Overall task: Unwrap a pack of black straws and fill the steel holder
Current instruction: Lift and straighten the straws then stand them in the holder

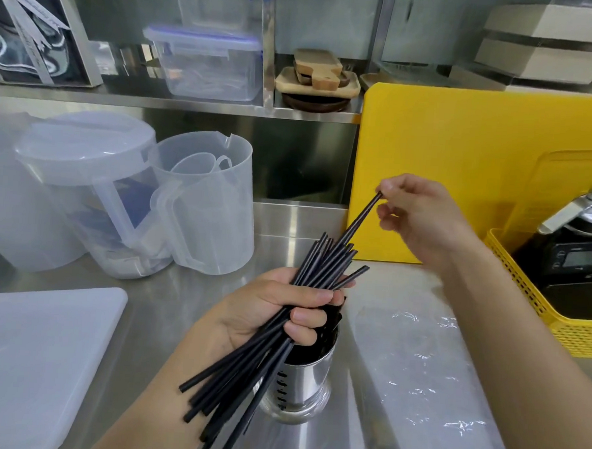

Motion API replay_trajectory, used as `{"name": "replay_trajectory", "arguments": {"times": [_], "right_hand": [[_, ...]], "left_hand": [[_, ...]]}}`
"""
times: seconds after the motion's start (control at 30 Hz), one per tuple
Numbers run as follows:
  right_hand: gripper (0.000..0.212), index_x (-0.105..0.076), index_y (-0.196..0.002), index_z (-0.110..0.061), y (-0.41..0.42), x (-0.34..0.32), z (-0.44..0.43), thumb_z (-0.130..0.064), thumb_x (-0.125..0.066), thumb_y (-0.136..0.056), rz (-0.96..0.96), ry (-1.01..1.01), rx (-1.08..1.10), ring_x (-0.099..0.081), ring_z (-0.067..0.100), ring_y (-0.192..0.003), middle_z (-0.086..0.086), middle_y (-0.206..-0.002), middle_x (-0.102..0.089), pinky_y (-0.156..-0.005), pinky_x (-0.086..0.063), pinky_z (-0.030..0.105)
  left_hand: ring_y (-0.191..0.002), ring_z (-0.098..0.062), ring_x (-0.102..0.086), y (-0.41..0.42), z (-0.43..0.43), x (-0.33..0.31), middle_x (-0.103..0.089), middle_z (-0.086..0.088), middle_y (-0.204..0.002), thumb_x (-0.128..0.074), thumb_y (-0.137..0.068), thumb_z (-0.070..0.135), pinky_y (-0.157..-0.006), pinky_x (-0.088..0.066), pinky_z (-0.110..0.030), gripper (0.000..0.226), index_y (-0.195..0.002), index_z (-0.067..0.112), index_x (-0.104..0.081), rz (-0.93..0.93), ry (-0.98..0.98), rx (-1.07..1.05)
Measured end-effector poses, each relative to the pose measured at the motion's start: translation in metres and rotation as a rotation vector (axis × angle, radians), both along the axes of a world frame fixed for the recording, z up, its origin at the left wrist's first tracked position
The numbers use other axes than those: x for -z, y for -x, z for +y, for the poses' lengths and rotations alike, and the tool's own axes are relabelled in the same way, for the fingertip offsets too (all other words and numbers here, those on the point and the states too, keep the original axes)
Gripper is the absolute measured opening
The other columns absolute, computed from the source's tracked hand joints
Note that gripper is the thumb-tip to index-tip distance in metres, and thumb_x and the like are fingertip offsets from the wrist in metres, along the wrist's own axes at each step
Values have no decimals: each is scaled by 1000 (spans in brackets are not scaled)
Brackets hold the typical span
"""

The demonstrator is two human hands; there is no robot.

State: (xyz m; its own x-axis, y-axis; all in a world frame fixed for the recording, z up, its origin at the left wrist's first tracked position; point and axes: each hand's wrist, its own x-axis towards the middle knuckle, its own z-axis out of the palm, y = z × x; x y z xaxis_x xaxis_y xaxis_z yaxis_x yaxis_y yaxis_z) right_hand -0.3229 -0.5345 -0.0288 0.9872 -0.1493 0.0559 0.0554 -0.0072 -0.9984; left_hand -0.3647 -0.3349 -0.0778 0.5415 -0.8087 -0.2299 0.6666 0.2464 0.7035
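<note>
My left hand grips a loose bundle of black straws at its middle, slanting from lower left to upper right just above the steel holder. The holder stands on the steel counter with dark straw ends showing inside it. My right hand pinches the top end of a single black straw between thumb and fingertips; its lower end runs down into the bundle. A clear plastic wrapper lies flat on the counter to the right of the holder.
Clear plastic jugs stand at the back left, a white cutting board at the front left. A yellow board leans against the back; a yellow basket with a black device sits at the right. Shelves above hold containers and wooden boards.
</note>
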Motion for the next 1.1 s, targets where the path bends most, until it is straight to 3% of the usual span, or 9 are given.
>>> {"name": "replay_trajectory", "arguments": {"times": [0.13, 0.3, 0.43, 0.5, 0.57, 0.7, 0.83, 0.93, 1.1], "right_hand": [[25, -52, -71, -12, -6, 2, -11, -13, -50, -95, -58, -108, 97, -43, 12, -48, 3, -65, -49, -43, -34, 22], [22, -45, -75, -17, -1, -4, -28, -17, -48, -97, -392, -412, 601, -43, 8, -41, 0, -63, -44, -36, -32, 20], [16, -45, -81, -28, 20, 13, -4, -18, -49, -93, -754, 170, 595, -46, 11, -49, -7, -63, -50, -48, -40, 30], [11, -48, -83, -21, 31, 25, 18, -20, -48, -94, -895, 445, 428, -46, 8, -60, -3, -72, -52, -65, -45, 15], [17, -50, -89, -12, 39, 36, 39, -25, -43, -95, -975, 647, 218, -49, 9, -71, 1, -82, -53, -75, -42, 4], [34, -44, -74, -19, 49, 48, 63, -35, -28, -99, -1000, 890, -93, -44, 17, -60, 0, -66, -53, -48, -38, 28], [29, -51, -86, -14, 56, 64, 54, -34, -34, -98, -989, 636, -107, -52, 14, -69, -2, -79, -55, -61, -43, 25], [24, -58, -86, -16, 60, 68, 61, -36, -47, -90, -604, 138, 51, -54, 7, -78, -11, -83, -59, -71, -43, 20], [30, -59, -86, -9, 60, 61, 71, -39, -55, -86, -28, -643, 209, -54, 15, -75, 2, -80, -57, -68, -45, 26]], "left_hand": [[-39, -2, -41, -1, 0, 0, -57, -2, -72, -50, -82, 0, -34, -35, -12, 30, -111, -1, -55, -23, -31, -2], [-32, -1, -34, -7, 1, -2, -42, 4, -54, -59, -83, 21, -29, -27, -11, 15, -85, 6, -57, 14, -120, -178], [-34, -4, -48, -23, -2, -9, -49, 3, -48, -60, -73, 19, -34, -44, -14, 21, -56, 11, -51, 162, -78, -435], [-56, -16, -67, -31, -7, -14, -67, -11, -64, -57, -84, 17, -56, -58, -22, 35, -51, 5, -59, 143, -59, -528], [-75, -25, -70, -38, -10, -22, -72, -18, -76, -47, -93, 22, -78, -55, -33, 54, -46, 3, -64, 125, -13, -564], [-64, -18, -69, -49, -9, -32, -72, -10, -64, -44, -95, 25, -70, -52, -37, 37, -78, -2, -61, 100, -56, -582], [-43, -10, -57, -60, 4, -32, -57, -5, -54, -55, -88, 7, -48, -55, -26, 15, -75, 3, -53, 257, 89, -733], [-39, -7, -49, -60, 1, -33, -55, -4, -54, -56, -88, 8, -43, -48, -16, 9, -81, 3, -54, 257, 114, -756], [-41, -6, -48, -55, -14, -35, -53, 0, -61, -55, -90, 13, -43, -45, -16, 13, -79, 8, -52, 83, 92, -820]]}}
